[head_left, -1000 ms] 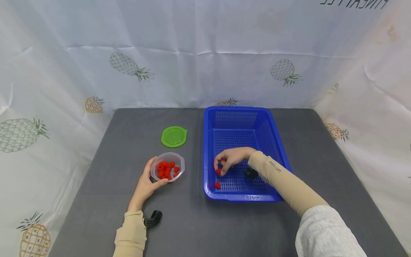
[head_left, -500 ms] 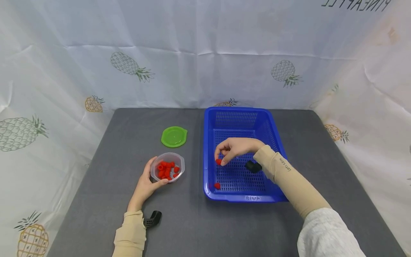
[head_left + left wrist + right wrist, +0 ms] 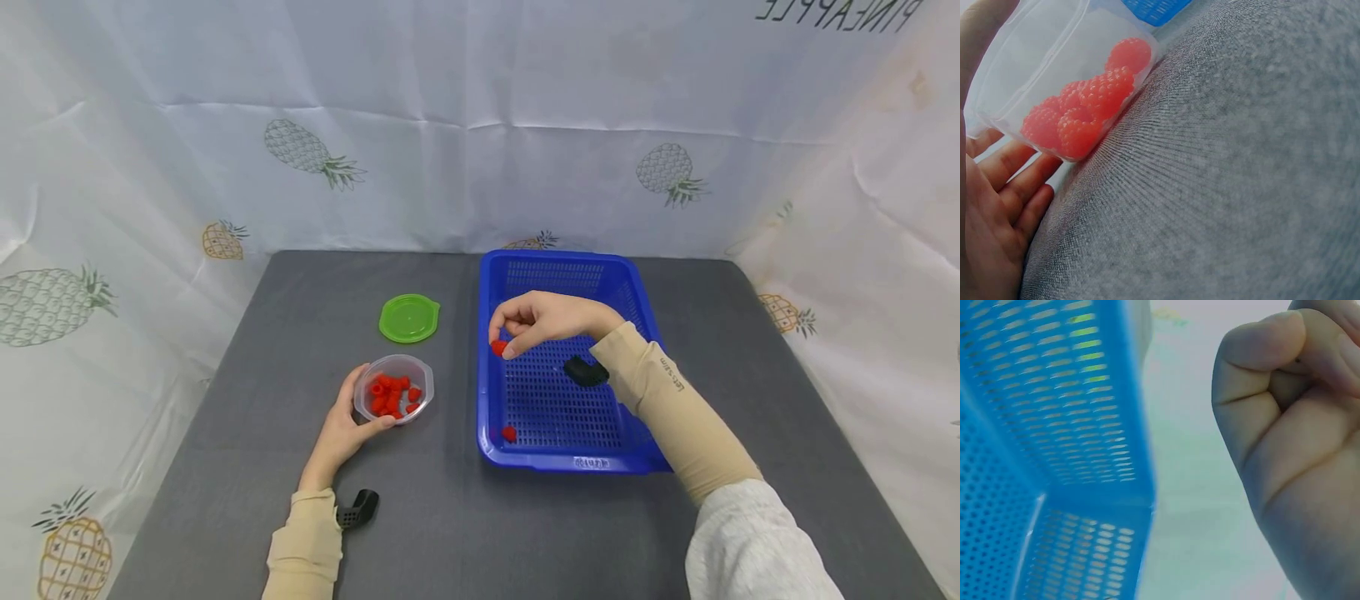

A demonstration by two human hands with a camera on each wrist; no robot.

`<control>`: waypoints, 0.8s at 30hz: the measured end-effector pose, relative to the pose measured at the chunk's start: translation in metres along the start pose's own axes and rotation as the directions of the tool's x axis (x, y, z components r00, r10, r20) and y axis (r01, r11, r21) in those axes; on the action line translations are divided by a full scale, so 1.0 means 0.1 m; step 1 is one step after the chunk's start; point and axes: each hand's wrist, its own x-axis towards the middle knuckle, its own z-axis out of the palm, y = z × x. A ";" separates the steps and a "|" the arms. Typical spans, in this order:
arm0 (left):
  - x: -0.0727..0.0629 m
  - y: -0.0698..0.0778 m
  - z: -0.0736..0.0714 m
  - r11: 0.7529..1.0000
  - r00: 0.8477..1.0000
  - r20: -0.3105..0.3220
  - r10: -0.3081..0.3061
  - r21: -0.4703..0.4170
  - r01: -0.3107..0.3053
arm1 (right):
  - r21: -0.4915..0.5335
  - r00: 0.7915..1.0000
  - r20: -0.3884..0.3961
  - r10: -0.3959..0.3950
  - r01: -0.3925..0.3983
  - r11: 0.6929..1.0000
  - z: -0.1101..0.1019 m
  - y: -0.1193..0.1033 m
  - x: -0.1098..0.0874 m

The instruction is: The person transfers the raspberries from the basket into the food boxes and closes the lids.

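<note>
My left hand point(image 3: 333, 437) grips a clear plastic container point(image 3: 402, 364) on the table, thumb on the near side and fingers round the left. Several red raspberries point(image 3: 1079, 115) lie in the bottom of it, seen through the wall in the left wrist view. Over the left side of a blue plastic basket point(image 3: 562, 421), my right hand point(image 3: 549, 319) pinches one raspberry point(image 3: 498, 347) between thumb and fingertips. In the right wrist view the curled fingers point(image 3: 1257, 347) hide that berry. Another raspberry point(image 3: 509, 434) sits in the basket's near left corner.
A green lid point(image 3: 408, 318) lies flat on the grey table point(image 3: 465, 533) behind the container. Black wrist cameras stick out from both wrists, the right camera point(image 3: 586, 372) over the basket. White cloth with pineapple prints point(image 3: 480, 183) hangs around the table.
The right hand has risen and moved away from me within the basket, carrying the raspberry up and slightly left to the basket's left rim. The left hand and container have stayed put.
</note>
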 end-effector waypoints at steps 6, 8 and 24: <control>0.00 -0.02 0.00 1.000 1.000 0.004 -0.004 0.003 0.004 | 0.033 0.996 -0.043 -0.079 0.081 0.996 0.03 -0.14 0.11; 0.00 -0.02 0.00 1.000 1.000 0.004 -0.007 0.004 0.007 | 0.044 0.993 -0.058 -0.103 0.105 0.993 0.05 -0.17 0.17; 0.00 -0.01 0.02 1.000 1.000 0.000 -0.011 0.000 0.011 | 0.152 0.964 -0.165 -0.209 0.234 0.960 0.24 -0.27 0.69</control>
